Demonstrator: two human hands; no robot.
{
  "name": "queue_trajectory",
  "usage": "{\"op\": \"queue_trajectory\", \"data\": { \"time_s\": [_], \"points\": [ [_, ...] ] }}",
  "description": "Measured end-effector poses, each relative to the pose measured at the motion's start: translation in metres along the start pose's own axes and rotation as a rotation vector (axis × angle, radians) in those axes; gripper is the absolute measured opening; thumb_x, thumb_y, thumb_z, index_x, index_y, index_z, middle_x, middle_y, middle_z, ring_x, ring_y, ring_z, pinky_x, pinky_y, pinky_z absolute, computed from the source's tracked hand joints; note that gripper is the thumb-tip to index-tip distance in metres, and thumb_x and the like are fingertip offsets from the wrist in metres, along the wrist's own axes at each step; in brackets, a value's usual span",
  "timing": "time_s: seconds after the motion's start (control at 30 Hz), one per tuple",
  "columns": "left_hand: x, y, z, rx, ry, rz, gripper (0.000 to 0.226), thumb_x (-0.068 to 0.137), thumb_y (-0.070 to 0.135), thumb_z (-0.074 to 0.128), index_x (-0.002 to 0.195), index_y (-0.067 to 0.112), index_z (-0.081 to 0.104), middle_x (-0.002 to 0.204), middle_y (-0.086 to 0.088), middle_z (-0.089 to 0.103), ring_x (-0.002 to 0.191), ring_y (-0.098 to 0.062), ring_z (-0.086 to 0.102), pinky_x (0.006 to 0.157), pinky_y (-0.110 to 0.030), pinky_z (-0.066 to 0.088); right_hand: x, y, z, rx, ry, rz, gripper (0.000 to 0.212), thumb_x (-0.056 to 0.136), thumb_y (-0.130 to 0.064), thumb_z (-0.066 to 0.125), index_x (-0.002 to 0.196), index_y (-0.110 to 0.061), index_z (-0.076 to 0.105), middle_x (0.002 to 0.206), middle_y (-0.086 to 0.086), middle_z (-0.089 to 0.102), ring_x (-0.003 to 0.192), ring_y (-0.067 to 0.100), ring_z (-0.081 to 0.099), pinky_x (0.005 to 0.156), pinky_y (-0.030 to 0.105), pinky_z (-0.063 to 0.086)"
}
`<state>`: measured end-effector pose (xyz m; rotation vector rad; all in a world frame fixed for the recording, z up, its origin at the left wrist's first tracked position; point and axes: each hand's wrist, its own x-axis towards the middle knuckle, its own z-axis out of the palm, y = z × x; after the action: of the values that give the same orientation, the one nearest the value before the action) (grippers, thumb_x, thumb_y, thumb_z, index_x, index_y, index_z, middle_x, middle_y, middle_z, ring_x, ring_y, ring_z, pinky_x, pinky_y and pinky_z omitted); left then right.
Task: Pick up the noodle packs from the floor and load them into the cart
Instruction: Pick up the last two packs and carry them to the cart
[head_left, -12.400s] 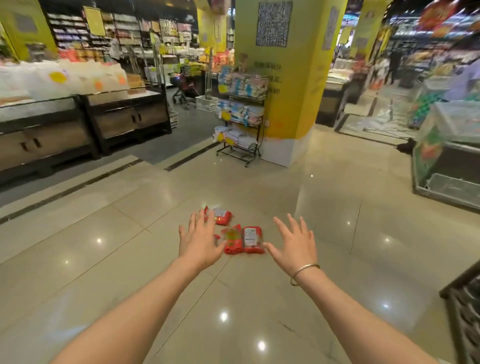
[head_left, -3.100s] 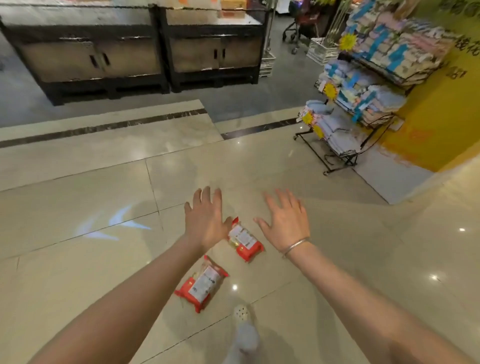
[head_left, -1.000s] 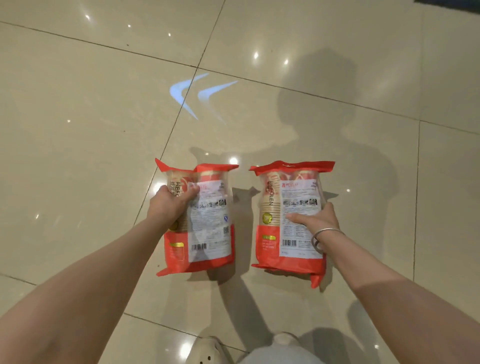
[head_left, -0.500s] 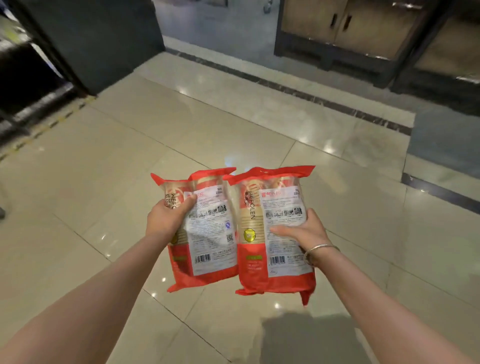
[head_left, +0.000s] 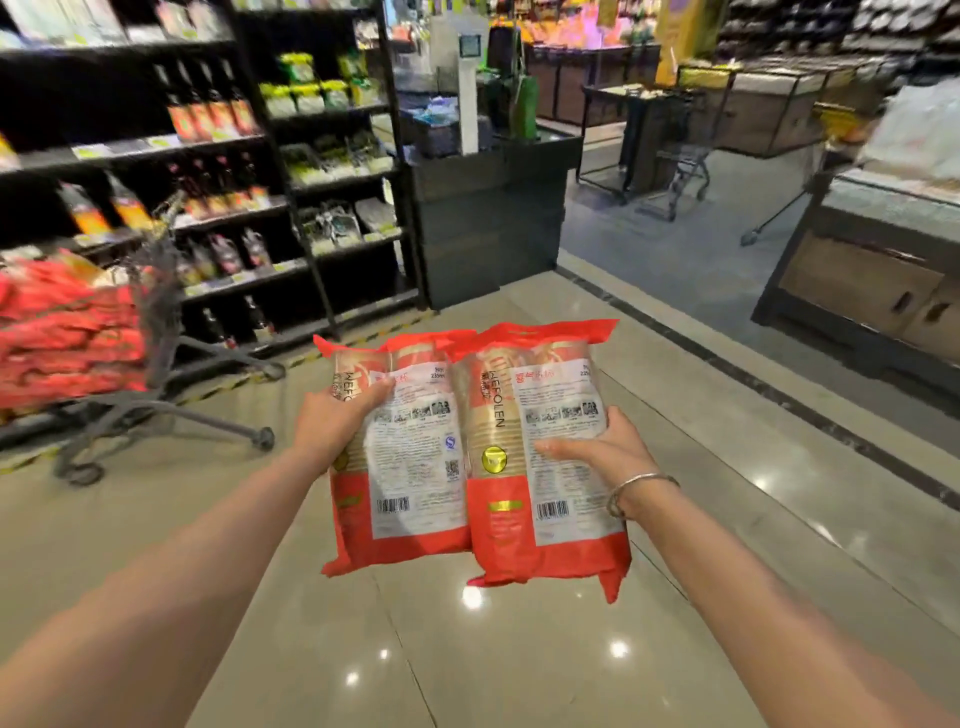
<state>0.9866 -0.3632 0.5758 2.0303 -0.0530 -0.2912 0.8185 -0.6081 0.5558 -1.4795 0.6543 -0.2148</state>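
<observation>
Gripped one per hand, left hand (head_left: 332, 426) and right hand (head_left: 608, 449), two noodle packs (head_left: 545, 467) are best kept level and swung toward the cart (head_left: 150, 291), already heaped with red packs.

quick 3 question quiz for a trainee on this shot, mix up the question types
1. True or false: each hand holds its own pack, the left hand on the left pack and the right hand on the right pack.
2. Multiple choice: where is the cart relative to the packs? A) to the left B) to the right C) directly behind the person's arms
3. Fill in: the cart already holds a pile of ____ coloured packs.

Key: 1 true; 2 A; 3 red
</observation>
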Motion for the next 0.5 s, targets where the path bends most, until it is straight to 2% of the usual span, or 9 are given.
{"op": "queue_trajectory", "data": {
  "time_s": [0.13, 0.17, 0.23, 0.3, 0.4, 0.5],
  "points": [
    [0.068, -0.004, -0.101, -0.004, 0.086, -0.027, 0.049, 0.073, 0.058, 0.073, 0.084, 0.01, 0.069, 0.082, -0.006, 0.071, 0.078, -0.025, 0.067, 0.067, -0.033, 0.049, 0.052, -0.042, 0.109, 0.008, -0.099, -0.026, 0.066, 0.058, -0.001, 0.09, 0.112, -0.005, 0.052, 0.103, 0.009, 0.072, 0.086, 0.022, 0.072, 0.062, 0.03, 0.056],
    [0.085, -0.006, -0.125, 0.002, 0.106, -0.033, 0.049, 0.073, 0.059, 0.072, 0.078, 0.01, 0.068, 0.078, -0.005, 0.07, 0.075, -0.025, 0.066, 0.067, -0.034, 0.049, 0.065, -0.052, 0.136, 0.008, -0.12, -0.03, 0.068, 0.057, -0.002, 0.09, 0.113, -0.006, 0.052, 0.105, 0.009, 0.072, 0.088, 0.023, 0.072, 0.065, 0.033, 0.057],
    [0.118, -0.007, -0.173, 0.01, 0.146, -0.034, 0.051, 0.074, 0.059, 0.071, 0.062, 0.013, 0.052, 0.062, -0.001, 0.057, 0.06, -0.021, 0.057, 0.062, -0.033, 0.043, 0.092, -0.068, 0.19, 0.005, -0.173, -0.041, 0.07, 0.055, -0.004, 0.092, 0.113, -0.007, 0.052, 0.106, 0.01, 0.072, 0.09, 0.025, 0.072, 0.073, 0.039, 0.059],
    [0.15, -0.009, -0.216, 0.036, 0.199, -0.045, 0.056, 0.073, 0.062, 0.07, 0.064, 0.013, 0.045, 0.06, -0.002, 0.049, 0.056, -0.021, 0.05, 0.061, -0.034, 0.041, 0.119, -0.087, 0.24, -0.007, -0.221, -0.049, 0.072, 0.054, -0.006, 0.093, 0.113, -0.008, 0.052, 0.105, 0.008, 0.072, 0.091, 0.026, 0.072, 0.077, 0.042, 0.06],
    [0.197, -0.019, -0.275, 0.048, 0.271, -0.083, 0.064, 0.071, 0.068, 0.068, 0.082, 0.005, 0.056, 0.074, -0.006, 0.059, 0.065, -0.023, 0.056, 0.061, -0.034, 0.043, 0.162, -0.108, 0.314, -0.021, -0.294, -0.039, 0.078, 0.05, -0.012, 0.095, 0.115, -0.008, 0.052, 0.105, 0.009, 0.073, 0.088, 0.027, 0.074, 0.077, 0.046, 0.061],
    [0.251, -0.032, -0.326, 0.063, 0.313, -0.11, 0.069, 0.068, 0.071, 0.067, 0.084, 0.005, 0.06, 0.087, -0.011, 0.067, 0.078, -0.028, 0.064, 0.076, -0.041, 0.052, 0.21, -0.127, 0.386, -0.009, -0.38, -0.052, 0.076, 0.052, -0.009, 0.094, 0.116, -0.007, 0.053, 0.105, 0.01, 0.074, 0.086, 0.026, 0.075, 0.069, 0.041, 0.062]
  ]
}}
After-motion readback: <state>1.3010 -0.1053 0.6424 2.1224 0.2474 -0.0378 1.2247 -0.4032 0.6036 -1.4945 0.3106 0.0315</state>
